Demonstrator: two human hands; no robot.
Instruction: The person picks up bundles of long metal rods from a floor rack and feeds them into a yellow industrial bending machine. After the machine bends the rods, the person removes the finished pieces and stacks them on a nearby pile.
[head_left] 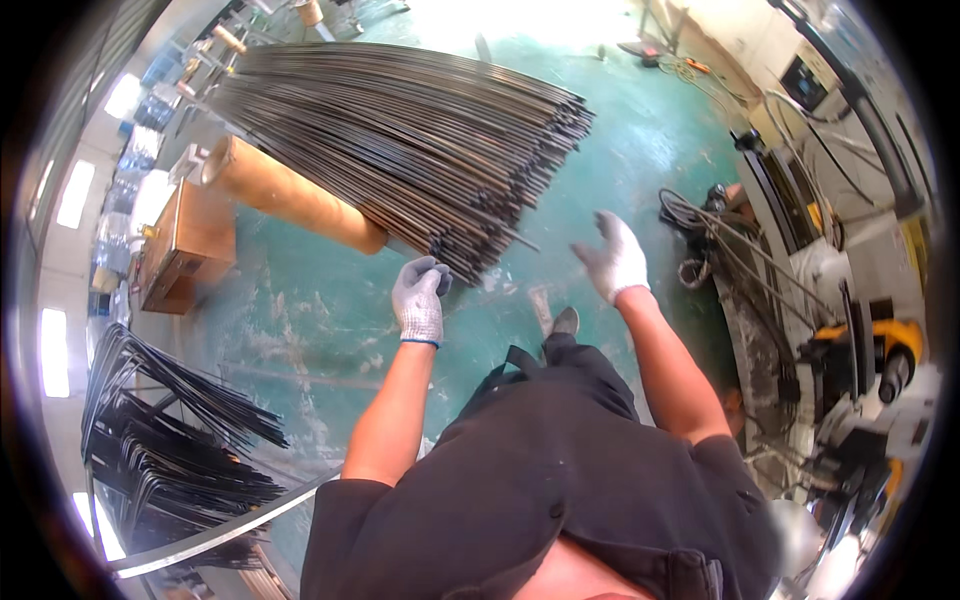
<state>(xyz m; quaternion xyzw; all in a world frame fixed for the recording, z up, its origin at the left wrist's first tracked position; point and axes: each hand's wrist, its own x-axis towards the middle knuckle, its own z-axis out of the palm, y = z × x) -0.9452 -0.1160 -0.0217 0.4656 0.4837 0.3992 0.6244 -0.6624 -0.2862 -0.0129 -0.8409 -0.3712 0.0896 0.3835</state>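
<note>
A wide stack of long dark metal rods spreads across the upper middle, its uneven ends facing me. At the near corner of these ends is my left hand, in a grey-white knit glove, fingers curled closed. Whatever lies between those fingers, if anything, is hidden; I cannot tell whether they touch a rod. My right hand, gloved too, hovers over the floor to the right of the rod ends. Its fingers are spread and nothing is in them. One rod sticks out beyond its neighbours, pointing toward the right hand.
A thick tan roller lies along the stack's left side, near a brown box. Bent black rods hang at lower left beside a curved metal bar. Cables and machinery with a yellow part line the right.
</note>
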